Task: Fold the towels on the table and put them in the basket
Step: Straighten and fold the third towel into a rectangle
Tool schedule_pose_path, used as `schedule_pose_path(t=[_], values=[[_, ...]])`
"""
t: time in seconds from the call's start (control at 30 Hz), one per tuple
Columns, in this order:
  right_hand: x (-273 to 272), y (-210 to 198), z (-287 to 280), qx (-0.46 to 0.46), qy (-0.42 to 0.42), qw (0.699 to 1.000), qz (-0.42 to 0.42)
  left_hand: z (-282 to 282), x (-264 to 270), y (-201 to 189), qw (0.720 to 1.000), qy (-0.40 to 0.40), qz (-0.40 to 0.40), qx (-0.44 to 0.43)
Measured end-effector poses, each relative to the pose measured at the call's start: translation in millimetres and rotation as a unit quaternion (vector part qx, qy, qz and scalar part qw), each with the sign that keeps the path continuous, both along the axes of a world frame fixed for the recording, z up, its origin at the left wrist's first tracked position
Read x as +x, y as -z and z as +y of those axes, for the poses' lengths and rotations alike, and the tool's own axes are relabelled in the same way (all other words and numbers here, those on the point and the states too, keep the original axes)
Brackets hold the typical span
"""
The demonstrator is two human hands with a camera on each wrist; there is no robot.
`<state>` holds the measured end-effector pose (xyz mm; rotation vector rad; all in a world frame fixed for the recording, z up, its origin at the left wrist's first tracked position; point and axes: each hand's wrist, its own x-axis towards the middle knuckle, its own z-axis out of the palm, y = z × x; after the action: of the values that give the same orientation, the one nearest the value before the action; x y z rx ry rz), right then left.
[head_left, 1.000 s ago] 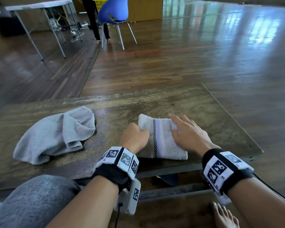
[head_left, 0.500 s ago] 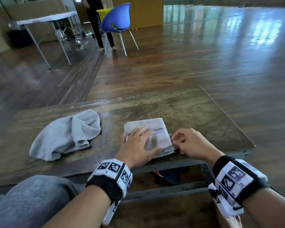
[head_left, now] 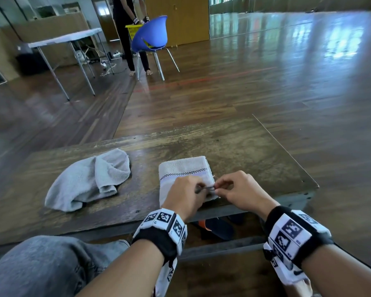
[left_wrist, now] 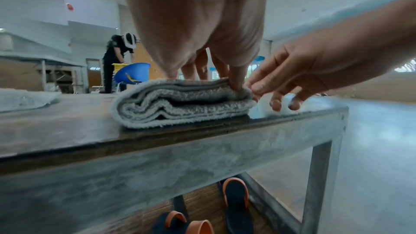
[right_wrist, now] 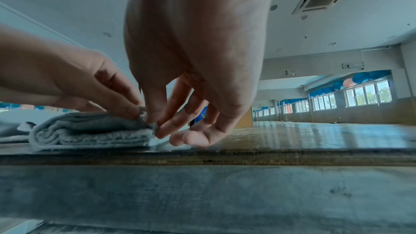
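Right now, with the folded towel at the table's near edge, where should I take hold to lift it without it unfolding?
Grip the folded towel at its right edge, where both hands already pinch the loose layers, left hand and right hand. Come from the right and clamp all layers; the left side is a closed, rounded fold.

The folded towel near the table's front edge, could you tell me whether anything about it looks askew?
Mostly neat. The folded towel is stacked in even layers, but its near right corner sticks out loose, where both the left hand and the right hand pinch it. The crumpled towel lies unfolded beside it.
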<state>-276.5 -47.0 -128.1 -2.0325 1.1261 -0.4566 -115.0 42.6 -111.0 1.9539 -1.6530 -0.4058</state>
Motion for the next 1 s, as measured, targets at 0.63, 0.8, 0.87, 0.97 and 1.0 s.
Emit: schedule_pose_path(t=[0.63, 0.8, 0.87, 0.97, 1.0], values=[[1, 12, -13, 0.031, -0.023, 0.999, -0.016, -10, -3, 6, 0.993, -0.017, 0.073, -0.091], [4, 13, -16, 0.036, -0.014, 0.999, -0.01, -8, -6, 11, 0.993, 0.006, 0.095, -0.075], [8, 13, -16, 0.048, 0.0, 0.999, -0.019, -9, -4, 13, 0.99, -0.007, 0.118, -0.074], [13, 14, -16, 0.068, 0.03, 0.997, -0.019, -10, 0, 13, 0.982, -0.027, 0.176, -0.065], [14, 15, -17, 0.076, 0.038, 0.996, -0.02, -11, 1, 11, 0.978, -0.036, 0.197, -0.063]])
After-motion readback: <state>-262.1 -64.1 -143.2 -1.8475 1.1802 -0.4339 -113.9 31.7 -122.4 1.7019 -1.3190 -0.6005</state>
